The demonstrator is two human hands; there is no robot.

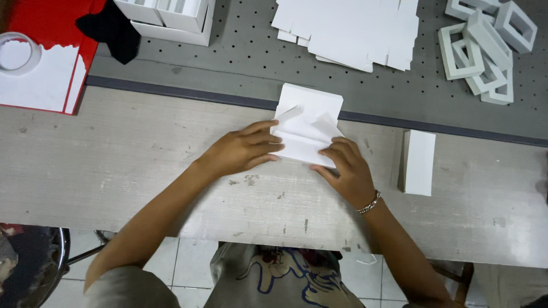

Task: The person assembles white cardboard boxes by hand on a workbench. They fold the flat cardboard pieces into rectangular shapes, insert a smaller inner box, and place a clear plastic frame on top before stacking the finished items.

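White folded card box (305, 122) under both hands (245, 151), fingers spread flat on it

Both hands (297, 157) press flat white card blank (307, 122) on worn table (114, 165); folded box (418, 162) nearby.
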